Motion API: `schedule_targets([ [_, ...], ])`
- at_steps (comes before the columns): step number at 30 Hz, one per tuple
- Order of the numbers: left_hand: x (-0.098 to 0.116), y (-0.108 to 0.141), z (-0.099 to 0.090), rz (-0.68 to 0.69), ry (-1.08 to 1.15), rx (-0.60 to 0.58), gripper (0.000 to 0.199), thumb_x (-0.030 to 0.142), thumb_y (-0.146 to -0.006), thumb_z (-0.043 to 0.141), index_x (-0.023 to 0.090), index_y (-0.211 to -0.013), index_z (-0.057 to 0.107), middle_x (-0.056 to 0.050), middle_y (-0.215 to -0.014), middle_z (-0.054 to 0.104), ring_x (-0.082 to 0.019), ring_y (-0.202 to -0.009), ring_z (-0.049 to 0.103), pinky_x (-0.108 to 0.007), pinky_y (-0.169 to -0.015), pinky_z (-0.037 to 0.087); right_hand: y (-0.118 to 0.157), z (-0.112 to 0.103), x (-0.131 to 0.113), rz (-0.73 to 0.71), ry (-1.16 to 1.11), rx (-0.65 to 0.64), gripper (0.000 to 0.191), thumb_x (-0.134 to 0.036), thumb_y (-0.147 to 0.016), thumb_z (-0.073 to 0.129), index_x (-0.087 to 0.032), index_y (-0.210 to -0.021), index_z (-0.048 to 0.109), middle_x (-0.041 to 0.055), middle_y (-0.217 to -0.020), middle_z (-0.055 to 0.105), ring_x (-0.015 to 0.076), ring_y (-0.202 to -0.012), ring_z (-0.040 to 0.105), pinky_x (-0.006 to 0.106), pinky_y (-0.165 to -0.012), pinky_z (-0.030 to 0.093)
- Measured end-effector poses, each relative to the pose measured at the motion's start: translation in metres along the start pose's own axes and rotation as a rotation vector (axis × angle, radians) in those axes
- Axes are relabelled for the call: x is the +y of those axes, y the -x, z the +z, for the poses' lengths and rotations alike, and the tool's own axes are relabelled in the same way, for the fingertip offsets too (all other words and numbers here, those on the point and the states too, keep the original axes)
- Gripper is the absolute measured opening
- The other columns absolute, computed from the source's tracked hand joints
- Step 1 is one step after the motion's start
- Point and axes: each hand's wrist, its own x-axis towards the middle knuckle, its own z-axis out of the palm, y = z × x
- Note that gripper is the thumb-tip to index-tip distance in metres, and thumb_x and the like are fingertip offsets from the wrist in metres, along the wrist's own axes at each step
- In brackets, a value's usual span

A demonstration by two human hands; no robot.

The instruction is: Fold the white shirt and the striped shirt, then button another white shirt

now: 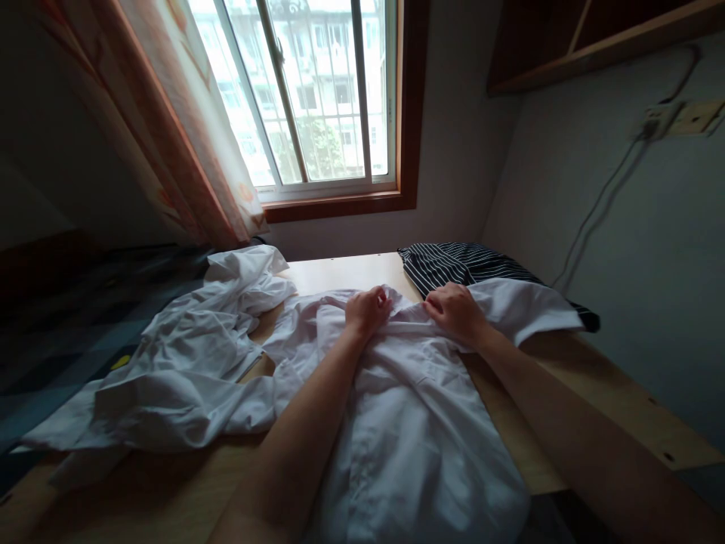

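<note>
Both left hand (368, 311) and right hand (455, 311) pinch the white shirt (419, 415) toward the far edge of the table (351, 274), perhaps so it lies straight

It's the shirt (419, 408) centre-frame on the table (345, 273), clothing (192, 332) at frame left, another garment (453, 263) behind, right of centre!

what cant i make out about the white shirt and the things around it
Bottom end of the white shirt: head view, cut off by the lower edge.
What the right hand pinches, if anything: head view, hidden by its own curled fingers.
Part of the striped cloth: head view, covered by the white sleeve.
Details of the wall sockets: head view, too small and dim.
</note>
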Motion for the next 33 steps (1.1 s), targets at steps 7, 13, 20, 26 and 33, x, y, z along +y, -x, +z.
schedule_targets([
  [7, -0.017, -0.009, -0.002, -0.179, 0.190, 0.113, 0.025, 0.044, -0.088, 0.057, 0.022, -0.085, 0.069, -0.005, -0.085, 0.073, -0.021, -0.078, 0.065, -0.029, -0.066, 0.042, 0.000, -0.015, 0.009, 0.138, 0.062, 0.062, 0.027, -0.033, -0.092, 0.048, -0.020, -0.078, 0.067, 0.0081, -0.079, 0.071, 0.0231, -0.080, 0.060, 0.032, -0.074, 0.030],
  [13, -0.037, -0.017, 0.004, -0.237, 0.393, 0.156, 0.024, 0.038, -0.088, 0.057, 0.017, -0.082, 0.067, -0.004, -0.078, 0.071, -0.017, -0.071, 0.063, -0.026, -0.064, 0.042, 0.001, -0.025, 0.011, 0.189, 0.057, -0.007, 0.029, -0.037, -0.092, 0.050, -0.022, -0.082, 0.071, 0.0067, -0.080, 0.073, 0.0212, -0.073, 0.062, 0.030, -0.063, 0.029],
  [20, -0.032, -0.012, 0.008, -0.121, 0.187, 0.037, 0.028, 0.036, -0.091, 0.053, 0.018, -0.078, 0.070, -0.008, -0.081, 0.073, -0.021, -0.078, 0.065, -0.029, -0.073, 0.043, 0.007, -0.036, 0.016, 0.075, -0.225, -0.392, 0.044, -0.055, -0.089, 0.049, -0.023, -0.069, 0.072, 0.0017, -0.067, 0.069, 0.0156, -0.058, 0.056, 0.027, -0.053, 0.027],
  [26, -0.023, -0.009, 0.005, -0.049, 0.112, 0.023, 0.046, 0.056, -0.093, 0.046, 0.019, -0.092, 0.072, -0.010, -0.090, 0.072, -0.025, -0.090, 0.065, -0.032, -0.080, 0.044, 0.008, -0.034, 0.004, 0.075, -0.224, -0.394, 0.040, -0.048, -0.090, 0.051, -0.022, -0.071, 0.074, 0.0034, -0.070, 0.070, 0.0161, -0.059, 0.057, 0.027, -0.053, 0.030],
  [33, -0.005, -0.003, 0.005, 0.039, 0.060, 0.163, 0.053, 0.052, -0.082, 0.067, 0.021, -0.124, 0.055, -0.010, -0.116, 0.064, -0.026, -0.107, 0.060, -0.036, -0.090, 0.046, 0.015, -0.043, -0.021, -0.101, -0.263, -0.445, 0.024, -0.032, -0.089, 0.060, -0.027, -0.106, 0.076, 0.0039, -0.101, 0.074, 0.0187, -0.085, 0.066, 0.022, -0.074, 0.042],
])
